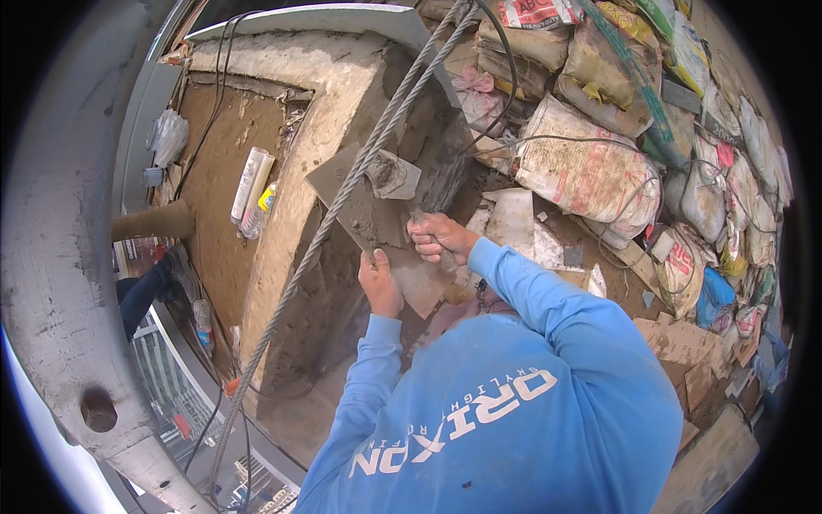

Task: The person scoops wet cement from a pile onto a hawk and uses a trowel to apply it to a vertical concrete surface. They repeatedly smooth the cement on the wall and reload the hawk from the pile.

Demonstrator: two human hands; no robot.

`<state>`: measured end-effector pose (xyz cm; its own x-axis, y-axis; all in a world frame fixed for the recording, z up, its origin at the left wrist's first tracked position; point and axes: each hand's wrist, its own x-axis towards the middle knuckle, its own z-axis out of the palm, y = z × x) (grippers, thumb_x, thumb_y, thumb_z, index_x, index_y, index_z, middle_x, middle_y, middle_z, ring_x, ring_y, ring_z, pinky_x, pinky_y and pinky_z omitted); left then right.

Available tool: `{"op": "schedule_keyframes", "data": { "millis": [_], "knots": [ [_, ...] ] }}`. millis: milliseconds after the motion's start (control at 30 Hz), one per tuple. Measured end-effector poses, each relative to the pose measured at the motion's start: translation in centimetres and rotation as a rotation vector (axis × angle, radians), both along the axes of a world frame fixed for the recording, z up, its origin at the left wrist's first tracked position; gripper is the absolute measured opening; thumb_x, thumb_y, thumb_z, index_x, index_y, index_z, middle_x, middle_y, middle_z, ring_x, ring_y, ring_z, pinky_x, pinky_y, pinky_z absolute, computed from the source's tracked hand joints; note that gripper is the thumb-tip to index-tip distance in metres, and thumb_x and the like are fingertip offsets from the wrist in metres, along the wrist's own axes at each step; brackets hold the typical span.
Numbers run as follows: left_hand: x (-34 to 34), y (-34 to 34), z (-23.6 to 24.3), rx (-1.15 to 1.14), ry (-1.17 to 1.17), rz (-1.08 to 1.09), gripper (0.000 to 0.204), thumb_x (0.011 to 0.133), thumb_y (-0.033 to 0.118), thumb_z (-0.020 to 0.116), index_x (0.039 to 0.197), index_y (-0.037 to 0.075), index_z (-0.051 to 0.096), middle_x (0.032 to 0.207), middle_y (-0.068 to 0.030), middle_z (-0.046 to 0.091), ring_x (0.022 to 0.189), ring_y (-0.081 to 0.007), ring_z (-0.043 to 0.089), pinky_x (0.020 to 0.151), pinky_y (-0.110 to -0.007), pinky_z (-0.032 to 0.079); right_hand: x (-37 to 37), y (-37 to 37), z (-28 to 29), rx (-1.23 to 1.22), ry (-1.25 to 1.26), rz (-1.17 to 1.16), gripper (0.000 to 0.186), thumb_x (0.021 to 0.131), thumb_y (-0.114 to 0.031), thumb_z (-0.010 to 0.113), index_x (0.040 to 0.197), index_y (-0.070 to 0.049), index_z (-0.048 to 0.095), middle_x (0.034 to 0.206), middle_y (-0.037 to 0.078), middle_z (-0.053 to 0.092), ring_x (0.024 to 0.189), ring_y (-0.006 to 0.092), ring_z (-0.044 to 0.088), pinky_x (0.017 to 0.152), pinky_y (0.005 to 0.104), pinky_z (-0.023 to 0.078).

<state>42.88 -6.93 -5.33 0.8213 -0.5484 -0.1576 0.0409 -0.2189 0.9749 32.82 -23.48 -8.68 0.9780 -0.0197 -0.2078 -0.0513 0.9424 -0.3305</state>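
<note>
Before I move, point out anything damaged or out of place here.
Jagged pale pieces lie scattered beside the stained white sack, as if broken off something. Crumpled clear plastic by the brown dirt on the left looks like stray litter.

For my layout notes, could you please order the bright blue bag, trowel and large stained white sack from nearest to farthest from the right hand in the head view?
1. Trowel, held in the right hand
2. Large stained white sack, upper right
3. Bright blue bag, far right
</note>
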Motion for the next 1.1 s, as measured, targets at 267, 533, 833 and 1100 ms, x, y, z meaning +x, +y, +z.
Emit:
{"op": "schedule_keyframes", "data": {
  "millis": [267,533,833,1100],
  "knots": [
    [1.5,7.0,2.4,-0.14,0.283,0.119,0.048,0.106,0.033,0.048,0.136,-0.003,0.044,0.13,-0.0135,0.057,0.115,-0.0239,0.058,0.101,-0.039,0.045,-2.7,-3.2,-5.9,-0.131,0.031,-0.042,0.012,0.097,-0.022,0.058,0.095,-0.012,0.051,0.068,-0.007,0.038,0.051,0.0052,0.038,0.047,0.0253,0.037],
    [2.5,11.7,8.7,-0.303,0.397,0.356,0.058,0.105,0.041,0.044,0.146,0.001,0.036,0.146,-0.0157,0.045,0.132,-0.0326,0.047,0.11,-0.049,0.04,6.1,-7.9,-11.0,-0.139,0.347,-0.458,0.018,0.092,-0.018,0.066,0.095,-0.009,0.051,0.074,-0.002,0.048,0.054,0.0073,0.046,0.047,0.0287,0.044],
    [0.9,14.8,10.1,-0.266,0.362,0.421,0.058,0.103,0.042,0.049,0.146,0.004,0.04,0.147,-0.0133,0.047,0.133,-0.0318,0.047,0.113,-0.049,0.037,18.1,-9.9,-3.9,-0.988,0.929,-0.506,0.048,0.087,-0.021,0.062,0.115,0.016,0.049,0.11,0.036,0.064,0.109,0.0454,0.063,0.096,0.0473,0.051],
    [2.7,10.7,9.1,-0.363,0.545,0.225,0.057,0.103,0.042,0.049,0.146,0.005,0.04,0.145,-0.0132,0.05,0.13,-0.032,0.05,0.111,-0.049,0.041,5.4,-1.1,-5.8,-0.981,0.447,-0.358,0.059,0.09,-0.031,0.066,0.126,0.012,0.048,0.114,0.029,0.064,0.109,0.0373,0.063,0.091,0.0427,0.049]
  ]
}}
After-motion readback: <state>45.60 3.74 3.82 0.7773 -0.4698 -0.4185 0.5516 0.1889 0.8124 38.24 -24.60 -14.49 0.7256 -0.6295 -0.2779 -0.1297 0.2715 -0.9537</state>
